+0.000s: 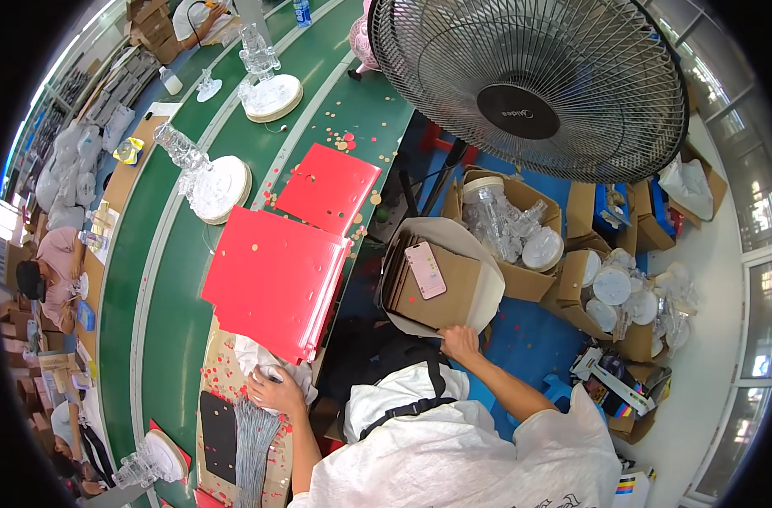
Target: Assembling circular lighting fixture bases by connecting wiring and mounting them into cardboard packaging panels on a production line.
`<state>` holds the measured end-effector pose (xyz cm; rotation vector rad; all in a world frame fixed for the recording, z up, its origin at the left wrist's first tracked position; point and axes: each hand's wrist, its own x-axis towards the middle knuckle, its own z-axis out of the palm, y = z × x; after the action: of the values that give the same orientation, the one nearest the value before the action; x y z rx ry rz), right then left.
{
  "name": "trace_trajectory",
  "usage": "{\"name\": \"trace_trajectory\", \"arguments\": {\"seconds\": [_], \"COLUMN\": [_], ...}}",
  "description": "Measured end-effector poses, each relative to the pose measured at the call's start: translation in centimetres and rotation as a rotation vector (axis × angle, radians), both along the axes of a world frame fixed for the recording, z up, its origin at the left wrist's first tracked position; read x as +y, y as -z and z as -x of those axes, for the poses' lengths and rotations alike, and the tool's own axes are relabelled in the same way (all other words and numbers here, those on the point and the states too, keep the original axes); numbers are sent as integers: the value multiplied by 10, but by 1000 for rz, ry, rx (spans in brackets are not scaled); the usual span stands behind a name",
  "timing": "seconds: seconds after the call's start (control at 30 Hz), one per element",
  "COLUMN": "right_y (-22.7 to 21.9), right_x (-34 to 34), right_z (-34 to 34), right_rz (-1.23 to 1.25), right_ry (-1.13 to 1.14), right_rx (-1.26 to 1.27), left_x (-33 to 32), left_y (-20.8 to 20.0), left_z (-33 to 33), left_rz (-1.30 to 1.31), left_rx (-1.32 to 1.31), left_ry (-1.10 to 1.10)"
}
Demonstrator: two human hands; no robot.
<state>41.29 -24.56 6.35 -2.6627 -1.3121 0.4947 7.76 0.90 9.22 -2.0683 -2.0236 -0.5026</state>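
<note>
My left hand (276, 392) is curled over a crumpled white cloth (252, 354) at the near end of the bench, its fingers closed. Just below it lies a bundle of thin grey wires (254, 449). A stack of glossy red sheets (271, 275) rises right beyond the cloth, with a smaller red pile (328, 188) behind. My right hand (460, 343) grips the near rim of a round whitish bin (485, 292). Inside the bin stand brown cardboard pieces (453, 305), and a pink phone (426, 271) lies on top of them.
A large black fan (530, 93) stands at the upper right. Clear plastic figures on round white bases (221, 190) sit along the green conveyor (170, 339). Boxes of similar parts (521, 284) line the right floor. Other people (60, 271) work across the conveyor.
</note>
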Motion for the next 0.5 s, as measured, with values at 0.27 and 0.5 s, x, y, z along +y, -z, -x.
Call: {"name": "trace_trajectory", "arguments": {"seconds": [0.27, 0.5], "right_y": [1, 0], "right_x": [-2, -2], "right_z": [-3, -5], "right_rz": [57, 66], "right_ry": [-4, 7], "right_rx": [18, 7], "left_x": [0, -1], "left_y": [-4, -6], "left_z": [-6, -8], "left_rz": [-2, 25], "left_rx": [0, -24], "left_ry": [-4, -16]}}
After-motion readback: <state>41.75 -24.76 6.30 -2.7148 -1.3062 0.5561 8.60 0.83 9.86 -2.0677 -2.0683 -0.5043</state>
